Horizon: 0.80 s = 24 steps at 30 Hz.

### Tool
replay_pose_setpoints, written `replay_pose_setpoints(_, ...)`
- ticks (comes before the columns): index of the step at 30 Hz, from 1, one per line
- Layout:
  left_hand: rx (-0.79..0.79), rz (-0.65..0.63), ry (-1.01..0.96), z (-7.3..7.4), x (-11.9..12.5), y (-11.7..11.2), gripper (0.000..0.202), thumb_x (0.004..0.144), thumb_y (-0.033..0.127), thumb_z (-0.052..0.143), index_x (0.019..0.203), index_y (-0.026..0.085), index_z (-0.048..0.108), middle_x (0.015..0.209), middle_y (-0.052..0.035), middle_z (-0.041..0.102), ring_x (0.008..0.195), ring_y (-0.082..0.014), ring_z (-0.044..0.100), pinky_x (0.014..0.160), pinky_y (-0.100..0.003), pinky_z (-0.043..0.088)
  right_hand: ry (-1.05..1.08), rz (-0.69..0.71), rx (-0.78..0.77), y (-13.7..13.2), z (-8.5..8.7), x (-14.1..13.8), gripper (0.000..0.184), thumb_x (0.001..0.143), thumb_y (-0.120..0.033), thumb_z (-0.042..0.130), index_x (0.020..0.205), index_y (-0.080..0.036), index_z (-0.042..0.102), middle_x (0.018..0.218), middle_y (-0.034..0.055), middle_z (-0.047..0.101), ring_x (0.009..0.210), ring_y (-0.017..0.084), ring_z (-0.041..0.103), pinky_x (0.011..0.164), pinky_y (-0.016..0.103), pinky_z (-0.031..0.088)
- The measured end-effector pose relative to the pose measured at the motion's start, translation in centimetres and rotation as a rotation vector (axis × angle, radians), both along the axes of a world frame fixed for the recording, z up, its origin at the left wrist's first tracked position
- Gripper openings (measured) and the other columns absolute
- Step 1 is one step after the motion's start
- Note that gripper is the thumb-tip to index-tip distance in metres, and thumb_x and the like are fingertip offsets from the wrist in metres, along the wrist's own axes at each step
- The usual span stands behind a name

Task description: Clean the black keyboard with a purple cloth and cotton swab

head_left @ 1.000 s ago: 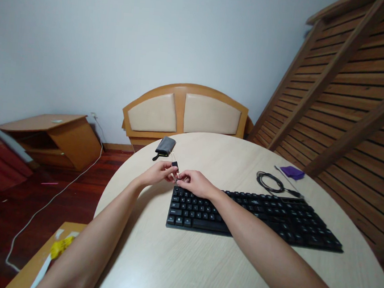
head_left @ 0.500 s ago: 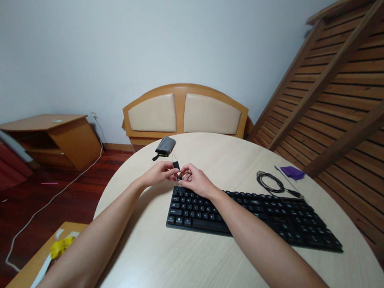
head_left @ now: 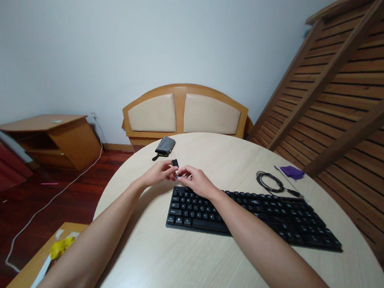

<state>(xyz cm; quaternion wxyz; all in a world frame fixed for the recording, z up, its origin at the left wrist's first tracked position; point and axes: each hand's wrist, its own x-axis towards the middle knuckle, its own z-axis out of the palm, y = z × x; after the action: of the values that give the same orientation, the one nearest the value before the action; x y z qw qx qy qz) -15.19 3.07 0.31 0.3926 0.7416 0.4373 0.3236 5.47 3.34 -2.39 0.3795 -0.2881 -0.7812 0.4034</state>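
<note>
My left hand [head_left: 158,172] and my right hand [head_left: 196,180] meet just beyond the top left corner of a black keyboard [head_left: 253,211]. Both hands pinch a small black tool with thin wire ends [head_left: 176,165], held a little above the round pale wooden table [head_left: 175,259]. The left fingers grip its black top and the right fingertips close on its lower end. What lies between the fingertips is too small to make out.
A grey pouch [head_left: 165,146] lies at the table's far edge. A coiled black cable [head_left: 271,182] and a purple cloth [head_left: 292,172] sit at the far right. A chair back [head_left: 184,112] stands behind the table. A slatted wooden frame [head_left: 351,86] leans at right.
The hands have barely shifted; the small black tool has turned slightly between the fingers and sits a little higher than a second ago.
</note>
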Motion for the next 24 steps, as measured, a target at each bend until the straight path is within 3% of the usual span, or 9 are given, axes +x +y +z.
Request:
replay_pose_setpoints(14,-0.002,0.013,-0.002,-0.10,-0.03,0.04,0.048,0.086,0.064,0.060,0.081,0.016,0.056,0.070,-0.0063,0.071,0.062,-0.0163,0.068,0.060,-0.026,0.053,-0.051,0.000,0.053,-0.16,0.33,0.12,0.022,0.083,-0.019,0.067,0.104,-0.017,0.073,0.104,0.0049,0.074,0.077,0.013,0.062,0.075,0.027,0.049)
replay_pose_setpoints(24,0.016,0.011,0.032,0.03,0.10,-0.14,0.047,0.087,0.063,0.058,0.080,0.017,0.056,0.068,-0.0046,0.069,0.061,-0.0155,0.067,0.060,-0.026,0.054,-0.098,-0.020,0.086,0.01,-0.04,0.12,0.018,0.082,-0.017,0.069,0.099,-0.018,0.073,0.099,0.0033,0.074,0.077,0.014,0.063,0.076,0.027,0.048)
